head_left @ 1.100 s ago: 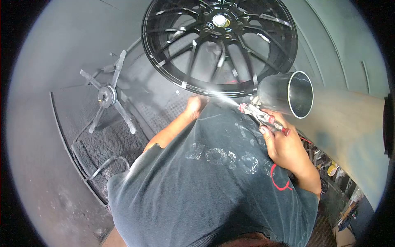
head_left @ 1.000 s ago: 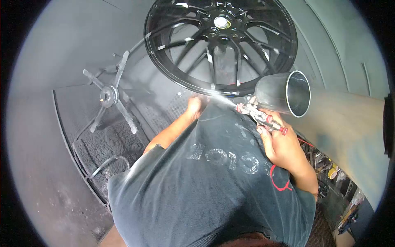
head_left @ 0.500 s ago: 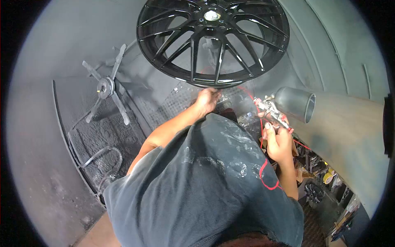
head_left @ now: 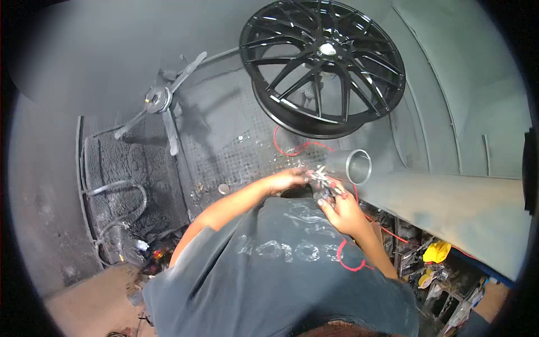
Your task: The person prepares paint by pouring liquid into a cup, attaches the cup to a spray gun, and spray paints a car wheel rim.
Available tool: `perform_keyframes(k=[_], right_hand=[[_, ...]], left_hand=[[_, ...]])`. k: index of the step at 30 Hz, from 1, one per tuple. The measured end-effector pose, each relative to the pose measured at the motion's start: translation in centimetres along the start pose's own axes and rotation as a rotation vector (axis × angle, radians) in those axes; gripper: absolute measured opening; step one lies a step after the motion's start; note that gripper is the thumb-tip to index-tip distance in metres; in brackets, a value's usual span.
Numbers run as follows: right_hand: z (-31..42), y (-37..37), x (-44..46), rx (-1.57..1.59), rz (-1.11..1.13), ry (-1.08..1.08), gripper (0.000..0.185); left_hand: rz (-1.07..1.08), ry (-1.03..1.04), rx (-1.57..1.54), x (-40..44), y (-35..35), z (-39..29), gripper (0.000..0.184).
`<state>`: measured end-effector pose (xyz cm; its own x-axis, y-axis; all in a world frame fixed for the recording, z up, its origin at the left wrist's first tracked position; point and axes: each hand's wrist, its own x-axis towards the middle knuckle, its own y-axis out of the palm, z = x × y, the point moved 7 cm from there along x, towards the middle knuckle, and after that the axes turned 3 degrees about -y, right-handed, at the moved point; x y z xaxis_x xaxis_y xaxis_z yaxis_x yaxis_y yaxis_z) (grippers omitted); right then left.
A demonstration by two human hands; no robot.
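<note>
My right hand [head_left: 343, 213] is wrapped round the handle of a metal spray gun [head_left: 324, 181] in front of my chest. The gun's grey cup [head_left: 338, 164] tilts to the right, its round rim facing right. My left hand [head_left: 288, 180] reaches the front of the gun, fingers bent against it; what its fingertips grip is too small to make out. Beyond the hands a glossy black multi-spoke wheel [head_left: 318, 70] stands tilted at the top, with a pale centre. Neither hand touches the wheel. No spray mist shows.
A grey-coated stand with several arms [head_left: 159, 99] is at the left, above a dark textured mat [head_left: 129, 168]. A red hose [head_left: 393, 234] runs past my right side. Shelves with tools and a yellow item [head_left: 437, 252] are at the lower right. A beige curved surface [head_left: 449, 208] lies right.
The spray has stopped. My right hand has brought the gun left and away from the wheel. My left hand has left the wheel's rim and come to the gun. The view has shifted.
</note>
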<state>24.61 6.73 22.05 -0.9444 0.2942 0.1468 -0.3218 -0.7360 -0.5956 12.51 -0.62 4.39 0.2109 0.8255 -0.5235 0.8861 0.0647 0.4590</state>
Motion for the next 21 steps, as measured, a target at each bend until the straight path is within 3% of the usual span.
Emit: perform_keyframes(k=[1, 2, 4, 5, 8, 12, 13, 16, 17, 18, 21], right_hand=[[0.8, 1.1, 0.6, 0.074, 0.111, 0.096, 0.048], [1.4, 2.6, 0.6, 0.151, 0.224, 0.19, 0.05], [2.4, 5.6, 0.2, 0.085, 0.261, 0.081, 0.051], [2.9, 7.6, 0.1, 0.004, 0.388, 0.136, 0.047], [7.6, 13.9, -0.5, -0.138, 0.452, -0.122, 0.03], [14.5, 25.4, -2.8, -0.016, 0.693, -0.306, 0.037], [14.7, 28.3, -3.8, -0.068, 0.693, -0.378, 0.043], [20.7, 33.5, -6.8, -0.019, 0.873, -0.477, 0.038], [21.4, 35.8, -7.0, -0.102, 0.981, -0.441, 0.046], [22.1, 38.4, -6.9, -0.058, 0.928, -0.584, 0.053], [27.5, 44.6, -6.4, 0.124, 1.091, -0.527, 0.056]], left_hand=[[0.05, 0.047, 0.001, -0.6, 0.6, 3.0, 0.061], [0.229, 0.062, 0.075, -1.8, 1.4, 6.0, 0.07], [0.189, 0.158, 0.183, -6.2, 1.8, 9.7, 0.076], [0.145, 0.132, 0.156, -8.0, 1.4, 12.8, 0.07], [-0.077, 0.064, -0.028, -15.8, 2.8, 24.7, 0.055], [-0.37, 0.44, -0.28, -26.4, 7.0, 31.5, 0.05], [-0.46, 0.491, -0.328, -29.2, 8.6, 33.6, 0.05], [-0.786, 0.591, -0.358, -36.9, 15.5, 36.8, 0.048], [-0.882, 0.643, -0.46, -38.5, 17.1, 38.7, 0.045], [-0.975, 0.699, -0.568, -39.6, 18.7, 40.8, 0.043], [-1.213, 0.822, -0.69, -42.1, 23.3, 45.3, 0.034]])
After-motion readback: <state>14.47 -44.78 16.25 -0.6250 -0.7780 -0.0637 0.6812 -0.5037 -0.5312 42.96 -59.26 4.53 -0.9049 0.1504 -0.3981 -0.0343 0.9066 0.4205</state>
